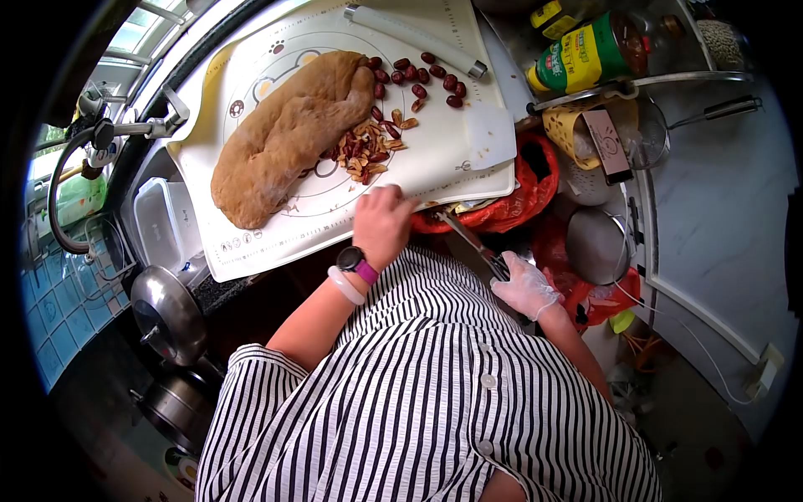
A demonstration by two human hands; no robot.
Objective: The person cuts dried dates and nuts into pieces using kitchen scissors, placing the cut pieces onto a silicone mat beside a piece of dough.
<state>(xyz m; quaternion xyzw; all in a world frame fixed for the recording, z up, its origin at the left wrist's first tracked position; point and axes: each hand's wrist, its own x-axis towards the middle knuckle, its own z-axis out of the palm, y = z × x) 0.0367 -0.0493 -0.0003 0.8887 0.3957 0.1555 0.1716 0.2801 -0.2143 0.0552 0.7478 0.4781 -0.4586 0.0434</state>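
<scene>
My left hand (382,222), bare with a watch and a pale bangle at the wrist, is at the front edge of the cream baking mat (335,238). Its fingers curl loosely and the thumb sticks out to the right; I see nothing held. A large brown dough log (293,134) lies on the mat. Beside it are a pile of torn red date pieces (364,152) and several whole red dates (411,74). My right hand (525,284), in a clear plastic glove, is lower, below the mat's edge. Its bent fingers meet a long, dark-ended metal piece (473,240), whose kind is unclear.
A white rolling pin (414,40) and a white scraper (489,138) lie on the mat. Red plastic bags (535,171) hang at the right. A bottle (585,54), a yellow basket (569,125) and a phone (606,144) on a white cable are beyond. A clear plastic box (163,222) stands left.
</scene>
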